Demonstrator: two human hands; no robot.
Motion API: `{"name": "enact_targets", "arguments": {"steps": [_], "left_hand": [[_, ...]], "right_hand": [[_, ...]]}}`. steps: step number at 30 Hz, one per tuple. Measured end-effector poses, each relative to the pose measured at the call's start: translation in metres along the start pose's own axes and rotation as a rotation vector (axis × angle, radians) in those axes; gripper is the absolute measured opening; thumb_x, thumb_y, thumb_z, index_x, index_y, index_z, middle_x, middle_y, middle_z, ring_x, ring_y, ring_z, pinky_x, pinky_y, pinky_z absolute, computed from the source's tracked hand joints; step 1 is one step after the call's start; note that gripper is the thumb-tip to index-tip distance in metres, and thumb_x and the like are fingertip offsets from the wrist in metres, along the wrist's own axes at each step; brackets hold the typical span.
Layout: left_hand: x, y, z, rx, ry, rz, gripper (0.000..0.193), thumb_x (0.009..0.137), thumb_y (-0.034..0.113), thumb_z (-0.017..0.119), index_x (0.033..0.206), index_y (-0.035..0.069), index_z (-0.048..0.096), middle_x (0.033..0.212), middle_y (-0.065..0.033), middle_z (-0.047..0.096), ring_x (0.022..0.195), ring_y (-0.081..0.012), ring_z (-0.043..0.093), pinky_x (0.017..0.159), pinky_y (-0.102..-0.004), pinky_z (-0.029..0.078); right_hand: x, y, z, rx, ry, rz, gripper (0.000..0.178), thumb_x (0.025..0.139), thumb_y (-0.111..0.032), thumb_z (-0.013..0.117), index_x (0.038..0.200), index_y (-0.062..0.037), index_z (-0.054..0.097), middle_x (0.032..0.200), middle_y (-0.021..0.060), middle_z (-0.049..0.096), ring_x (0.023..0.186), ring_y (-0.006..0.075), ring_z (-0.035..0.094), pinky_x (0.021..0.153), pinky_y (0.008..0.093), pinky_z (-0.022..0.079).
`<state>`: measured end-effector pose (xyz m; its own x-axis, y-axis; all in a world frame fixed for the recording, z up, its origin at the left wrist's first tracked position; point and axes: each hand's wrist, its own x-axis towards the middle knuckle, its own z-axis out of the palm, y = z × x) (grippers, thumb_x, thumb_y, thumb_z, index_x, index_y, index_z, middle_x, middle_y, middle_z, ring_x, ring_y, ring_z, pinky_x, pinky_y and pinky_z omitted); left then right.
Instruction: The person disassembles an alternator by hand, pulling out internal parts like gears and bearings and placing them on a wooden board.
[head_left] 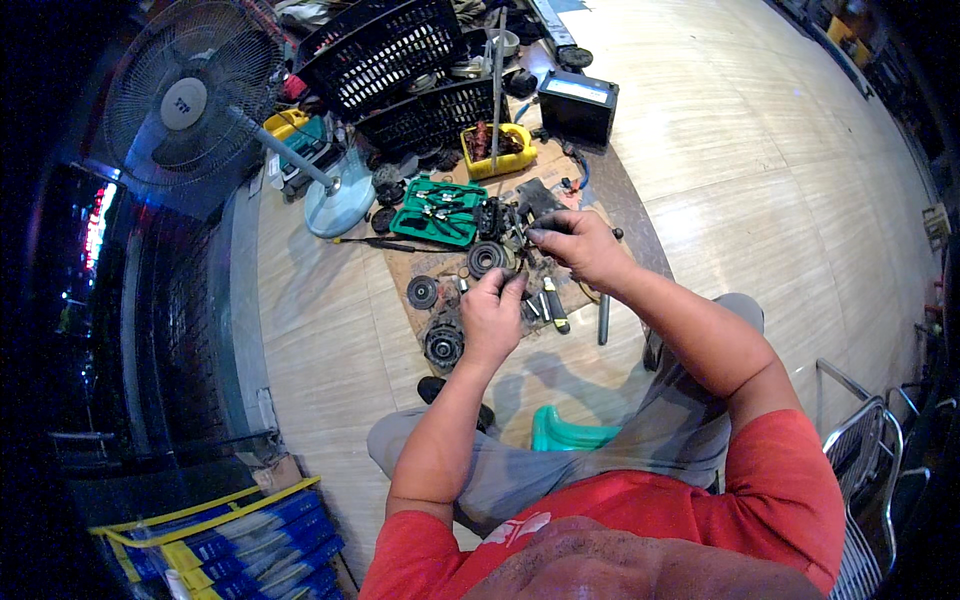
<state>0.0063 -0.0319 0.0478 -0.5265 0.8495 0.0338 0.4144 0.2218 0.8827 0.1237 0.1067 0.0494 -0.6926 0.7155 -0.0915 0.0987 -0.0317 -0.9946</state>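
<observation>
My right hand (pixel 588 250) is closed in a pinch, its darkened fingertips above the dirty cardboard (pixel 405 268). Whatever they hold is too small to make out. Lower and to the left, my left hand (pixel 493 312) pinches thumb against fingers, also on something I cannot make out. Just beyond it lies a dark ring-shaped part (pixel 487 259). Two more round blackened parts, a small wheel (pixel 422 292) and a larger ribbed one (pixel 444 343), sit to its left. A tool with a black-and-yellow handle (pixel 557 306) rests between my forearms, beside small metal pieces.
A green tool case (pixel 438 212) with several pliers lies open beyond my hands. Behind it stand a yellow tub (pixel 514 158), black crates (pixel 430 115) and a black battery (pixel 577 108). A standing fan (pixel 340 195) is at left, a green stool (pixel 570 432) near my legs.
</observation>
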Motion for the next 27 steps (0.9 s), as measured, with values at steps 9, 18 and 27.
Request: {"name": "enact_targets", "arguments": {"steps": [9, 18, 27], "left_hand": [[0.002, -0.012, 0.006, -0.439, -0.158, -0.168, 0.016, 0.09, 0.013, 0.057, 0.092, -0.001, 0.065, 0.078, -0.0022, 0.066, 0.068, -0.0103, 0.057, 0.065, -0.0256, 0.046], [0.001, 0.001, 0.004, -0.288, -0.084, -0.113, 0.017, 0.089, 0.014, 0.058, 0.091, -0.002, 0.065, 0.078, -0.0034, 0.066, 0.069, -0.0091, 0.059, 0.064, -0.0254, 0.047], [0.0, 0.001, -0.001, -0.125, -0.035, 0.014, 0.022, 0.092, 0.018, 0.056, 0.089, -0.002, 0.062, 0.074, -0.0061, 0.066, 0.067, -0.0094, 0.058, 0.061, -0.0275, 0.046]], "right_hand": [[0.001, 0.002, -0.002, 0.092, -0.052, 0.01, 0.026, 0.083, -0.022, 0.067, 0.095, 0.0015, 0.067, 0.075, 0.0046, 0.063, 0.067, 0.0102, 0.054, 0.061, 0.0269, 0.044], [0.002, 0.009, -0.003, -0.007, -0.01, -0.07, 0.028, 0.082, -0.024, 0.067, 0.093, 0.0017, 0.067, 0.074, 0.0067, 0.064, 0.068, 0.0113, 0.055, 0.062, 0.0282, 0.046], [0.003, 0.007, -0.003, 0.008, -0.075, -0.026, 0.018, 0.088, -0.017, 0.063, 0.095, -0.0008, 0.065, 0.076, -0.0042, 0.058, 0.066, 0.0035, 0.047, 0.058, 0.0204, 0.039]]}}
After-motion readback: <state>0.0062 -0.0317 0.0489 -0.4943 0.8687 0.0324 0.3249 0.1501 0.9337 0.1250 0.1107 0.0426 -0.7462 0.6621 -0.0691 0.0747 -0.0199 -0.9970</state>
